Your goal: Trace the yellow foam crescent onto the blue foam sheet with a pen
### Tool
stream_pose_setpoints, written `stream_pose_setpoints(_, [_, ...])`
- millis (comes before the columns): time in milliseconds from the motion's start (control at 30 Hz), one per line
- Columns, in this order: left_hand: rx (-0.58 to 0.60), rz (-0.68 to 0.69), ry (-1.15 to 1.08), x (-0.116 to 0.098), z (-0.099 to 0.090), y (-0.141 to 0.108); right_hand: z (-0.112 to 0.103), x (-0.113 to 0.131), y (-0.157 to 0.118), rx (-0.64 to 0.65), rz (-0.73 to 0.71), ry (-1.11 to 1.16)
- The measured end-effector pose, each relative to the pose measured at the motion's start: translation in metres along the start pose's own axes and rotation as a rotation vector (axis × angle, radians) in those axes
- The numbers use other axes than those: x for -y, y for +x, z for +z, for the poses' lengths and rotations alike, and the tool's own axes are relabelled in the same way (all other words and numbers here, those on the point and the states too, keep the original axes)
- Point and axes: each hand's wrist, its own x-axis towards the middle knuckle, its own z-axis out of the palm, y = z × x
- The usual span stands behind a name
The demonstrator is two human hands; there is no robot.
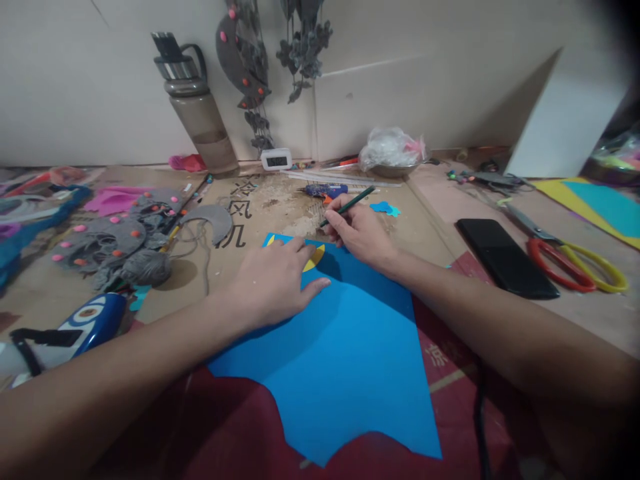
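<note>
A large blue sheet (345,353) with curved cut-outs along its near edge lies in the middle. Near its far edge a yellow piece (315,259) rests on it, partly covered by my left hand (280,280), which lies flat with the fingers spread. My right hand (357,230) pinches a dark green pencil (357,200), its tip pointing down and left just beyond the far edge of the sheet. Small blue cut pieces (385,209) sit to the right of the pencil.
Scissors (575,260) and a black phone (505,257) lie on the right. Grey felt and yarn pieces (115,240) cover the left. A tilted bottle (200,113), small clock (277,159), glue gun (327,191) and bowl (395,170) stand or lie toward the wall.
</note>
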Motion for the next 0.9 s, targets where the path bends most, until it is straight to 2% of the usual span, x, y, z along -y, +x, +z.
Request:
stream_pose_setpoints(167, [0.011, 0.062, 0.014, 0.008, 0.0, -0.006, 0.0, 0.001, -0.002, -0.003, 0.025, -0.027])
stream_pose_setpoints(333, [-0.001, 0.084, 0.038, 0.006, 0.006, -0.011, 0.002, 0.014, -0.004, 0.009, -0.021, -0.05])
stream_pose_setpoints(567, [-0.043, 0.082, -0.006, 0.004, 0.013, -0.019, 0.021, 0.027, -0.003, 0.048, -0.044, 0.007])
stream_pose_setpoints(767, [-0.047, 0.077, 0.008, 0.006, 0.016, -0.02, 0.032, 0.013, -0.009, 0.028, 0.129, 0.174])
stream_pose_setpoints(900, [-0.04, 0.075, -0.011, 0.007, 0.014, -0.018, 0.033, 0.005, -0.011, -0.002, 0.182, 0.221])
